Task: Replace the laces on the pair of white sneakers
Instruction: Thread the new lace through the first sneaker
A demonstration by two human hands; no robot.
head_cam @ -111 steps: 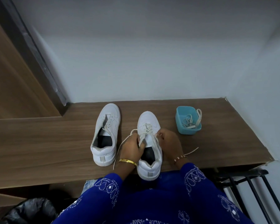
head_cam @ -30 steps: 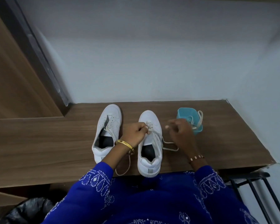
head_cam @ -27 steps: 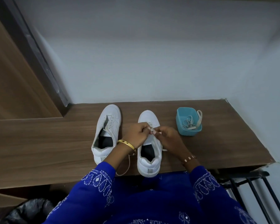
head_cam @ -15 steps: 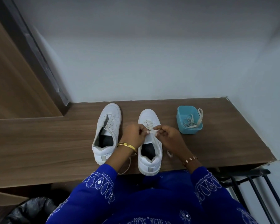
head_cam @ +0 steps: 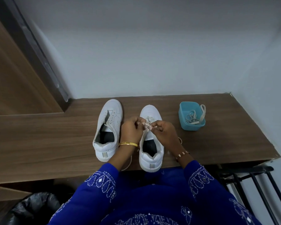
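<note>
Head view: both hands, left hand (head_cam: 131, 131) and right hand (head_cam: 165, 133), pinch the limp, light lace (head_cam: 147, 126) between them over the right sneaker (head_cam: 151, 140); best gripped near its stiff tip.

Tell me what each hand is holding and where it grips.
Both the left hand and right hand pinch the lace over the right sneaker's eyelets, near the toe end.

You have two white sneakers (head_cam: 150, 135) on a brown wood-grain surface (head_cam: 47, 135), a teal tub (head_cam: 191, 118) of pale laces (head_cam: 192, 118), royal-blue sleeves (head_cam: 101, 181) with white stitched motifs, and a gold bangle (head_cam: 128, 144).
</note>
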